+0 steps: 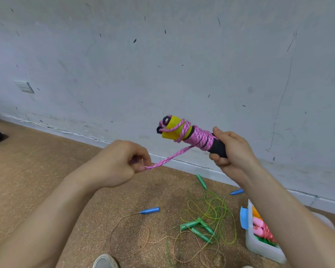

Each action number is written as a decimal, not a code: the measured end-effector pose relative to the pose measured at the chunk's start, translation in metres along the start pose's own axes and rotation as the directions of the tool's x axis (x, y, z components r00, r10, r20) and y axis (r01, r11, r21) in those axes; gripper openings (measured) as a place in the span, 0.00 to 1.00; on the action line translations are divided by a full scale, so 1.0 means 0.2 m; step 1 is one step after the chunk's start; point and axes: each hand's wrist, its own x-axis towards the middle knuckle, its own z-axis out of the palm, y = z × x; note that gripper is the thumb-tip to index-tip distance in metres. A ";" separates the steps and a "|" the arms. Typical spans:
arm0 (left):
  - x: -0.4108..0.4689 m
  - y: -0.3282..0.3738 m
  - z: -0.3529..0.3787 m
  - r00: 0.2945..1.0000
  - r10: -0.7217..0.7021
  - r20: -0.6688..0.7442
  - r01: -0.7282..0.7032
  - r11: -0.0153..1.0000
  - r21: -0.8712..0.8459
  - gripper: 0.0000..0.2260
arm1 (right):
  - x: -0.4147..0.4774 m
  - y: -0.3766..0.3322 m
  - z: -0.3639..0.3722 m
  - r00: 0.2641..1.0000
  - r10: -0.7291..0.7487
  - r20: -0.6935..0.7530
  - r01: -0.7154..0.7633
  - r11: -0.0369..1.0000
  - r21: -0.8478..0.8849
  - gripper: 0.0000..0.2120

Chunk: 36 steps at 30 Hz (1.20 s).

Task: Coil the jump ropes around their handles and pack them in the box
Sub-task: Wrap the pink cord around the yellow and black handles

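I see the pink jump rope (198, 137) coiled round its black-and-yellow handles (174, 128), held up in front of the wall, with my right hand (232, 149) clenched on the black grip and my left hand (122, 163) pinching the rope's loose end taut. Below on the cork floor (46, 161) lie tangled green jump ropes (205, 221) and a tan rope with blue handles (150, 210). The white box (259, 244), already holding coiled ropes, sits near the wall at lower right.

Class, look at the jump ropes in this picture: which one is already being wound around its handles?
The pink rope, held up by both hands. Its cord wraps the black and yellow handles, while the green rope and the blue-handled rope lie loose on the floor.
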 end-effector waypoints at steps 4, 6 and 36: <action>-0.01 0.01 0.09 0.971 0.020 0.240 -0.036 0.997 0.064 0.24 | -0.03 0.02 0.07 1.000 0.005 0.003 -0.005 0.992 0.126 0.11; -0.01 0.04 0.11 0.988 0.082 0.127 -0.087 0.996 0.028 0.22 | -0.04 0.04 0.09 0.993 -0.106 -0.043 0.106 0.994 -0.009 0.11; 0.06 0.01 0.12 0.938 0.000 -0.347 -0.156 0.894 -0.420 0.10 | -0.15 0.25 0.24 0.583 -0.338 0.739 0.705 -0.243 -0.667 0.29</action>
